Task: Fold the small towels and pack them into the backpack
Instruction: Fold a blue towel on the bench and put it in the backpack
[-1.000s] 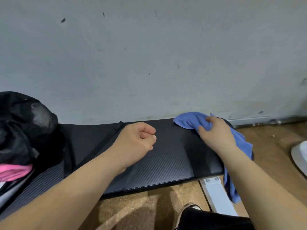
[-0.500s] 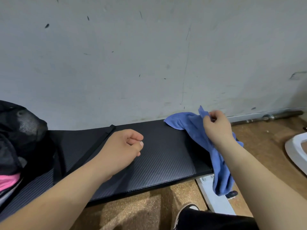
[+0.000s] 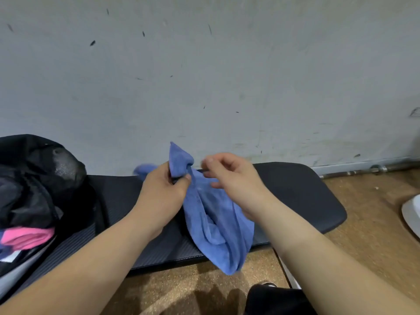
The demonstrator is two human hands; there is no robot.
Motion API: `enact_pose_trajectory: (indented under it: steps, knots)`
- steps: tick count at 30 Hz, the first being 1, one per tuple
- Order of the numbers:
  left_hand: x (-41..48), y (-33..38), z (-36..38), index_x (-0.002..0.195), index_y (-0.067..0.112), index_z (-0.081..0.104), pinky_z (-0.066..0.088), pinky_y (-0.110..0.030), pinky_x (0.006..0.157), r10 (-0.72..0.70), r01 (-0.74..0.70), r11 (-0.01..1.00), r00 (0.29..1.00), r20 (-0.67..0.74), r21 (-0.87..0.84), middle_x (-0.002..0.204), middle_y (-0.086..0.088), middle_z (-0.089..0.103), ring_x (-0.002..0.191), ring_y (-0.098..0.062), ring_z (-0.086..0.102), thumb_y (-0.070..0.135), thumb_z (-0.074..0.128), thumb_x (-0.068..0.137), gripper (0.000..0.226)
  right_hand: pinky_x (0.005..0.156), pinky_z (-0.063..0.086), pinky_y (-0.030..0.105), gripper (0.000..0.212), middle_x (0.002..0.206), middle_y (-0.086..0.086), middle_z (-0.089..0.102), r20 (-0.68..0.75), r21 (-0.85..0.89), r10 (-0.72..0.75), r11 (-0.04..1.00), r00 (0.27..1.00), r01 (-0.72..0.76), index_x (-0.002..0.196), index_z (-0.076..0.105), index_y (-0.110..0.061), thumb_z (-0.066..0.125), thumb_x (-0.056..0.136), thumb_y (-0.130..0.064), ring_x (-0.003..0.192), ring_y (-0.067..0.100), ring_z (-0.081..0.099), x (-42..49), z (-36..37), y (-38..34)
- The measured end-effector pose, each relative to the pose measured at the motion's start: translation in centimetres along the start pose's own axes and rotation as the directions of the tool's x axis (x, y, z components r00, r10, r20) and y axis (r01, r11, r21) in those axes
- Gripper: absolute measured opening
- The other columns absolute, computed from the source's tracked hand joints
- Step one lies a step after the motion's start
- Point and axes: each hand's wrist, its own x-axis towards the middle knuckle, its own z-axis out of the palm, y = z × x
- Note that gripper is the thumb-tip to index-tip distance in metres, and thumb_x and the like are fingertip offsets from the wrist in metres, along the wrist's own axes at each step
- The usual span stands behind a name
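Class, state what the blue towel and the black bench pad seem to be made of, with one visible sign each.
Blue towel: likely microfibre cloth, matte; drapes in soft folds. Black bench pad: probably vinyl-covered padding, faint sheen; fine ribbed texture, rounded edge.

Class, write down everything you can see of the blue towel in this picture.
The blue cloth towel looks soft and finely ribbed, unfolded and bunched. The left hand pinches it near the top, a corner poking up. The rest hangs in loose folds before the black padded bench, its end past the front edge. The blurred right hand is beside it; its grip is unclear.
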Motion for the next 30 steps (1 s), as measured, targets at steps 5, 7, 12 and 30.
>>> enact_pose_trajectory:
  steps: [5, 7, 12, 30]
  knots:
    - [0.4, 0.1, -2.1, 0.111, 0.018, 0.071, 0.059, -0.026, 0.072, -0.101, 0.109, 0.989, 0.992, 0.078, -0.100, 0.094, -0.002, 0.078, 0.081, -0.010, 0.075, 0.018, 0.062, 0.103, 0.011, 0.097, 0.053, 0.027, 0.043, 0.135, -0.011, 0.063, 0.062, -0.216, -0.005, 0.976, 0.998, 0.018, 0.135, 0.061, -0.038, 0.066, 0.098, -0.016, 0.117, -0.002, 0.062, 0.7, -1.7, 1.6]
    - [0.2, 0.3, -3.1, 0.108, 0.018, 0.075, 0.061, -0.044, 0.092, -0.097, 0.126, 0.985, 0.968, 0.230, -0.118, 0.103, -0.012, 0.080, 0.098, -0.024, 0.077, 0.021, 0.067, 0.100, 0.012, 0.110, 0.047, 0.029, 0.058, 0.146, -0.017, 0.056, 0.151, -0.156, -0.047, 0.985, 0.987, 0.071, 0.143, 0.053, -0.045, 0.068, 0.096, -0.015, 0.134, -0.001, 0.053, 0.6, -1.3, 1.3]
    - [-1.4, 1.2, -6.2, 0.112, 0.007, 0.077, 0.051, -0.057, 0.108, 0.003, 0.079, 0.983, 0.895, 0.446, -0.165, 0.118, -0.025, 0.076, 0.117, -0.038, 0.072, 0.017, 0.064, 0.087, 0.030, 0.112, 0.050, 0.040, 0.051, 0.140, 0.005, 0.067, 0.452, 0.033, -0.012, 0.999, 0.892, -0.003, 0.139, 0.062, -0.019, 0.067, 0.091, -0.004, 0.135, 0.019, 0.060, -0.6, -0.1, -0.5]
    - [-5.8, 0.6, -13.3, 0.092, 0.009, 0.069, 0.045, -0.030, 0.065, 0.015, -0.077, 0.987, 0.915, 0.402, 0.140, 0.073, -0.003, 0.065, 0.069, -0.017, 0.056, 0.021, 0.074, 0.090, 0.013, 0.063, 0.043, 0.025, 0.024, 0.077, 0.009, 0.054, 0.213, 0.119, -0.089, 0.991, 0.973, 0.065, 0.082, 0.054, -0.009, 0.074, 0.093, -0.019, 0.072, 0.017, 0.053, -6.4, 3.6, -6.1]
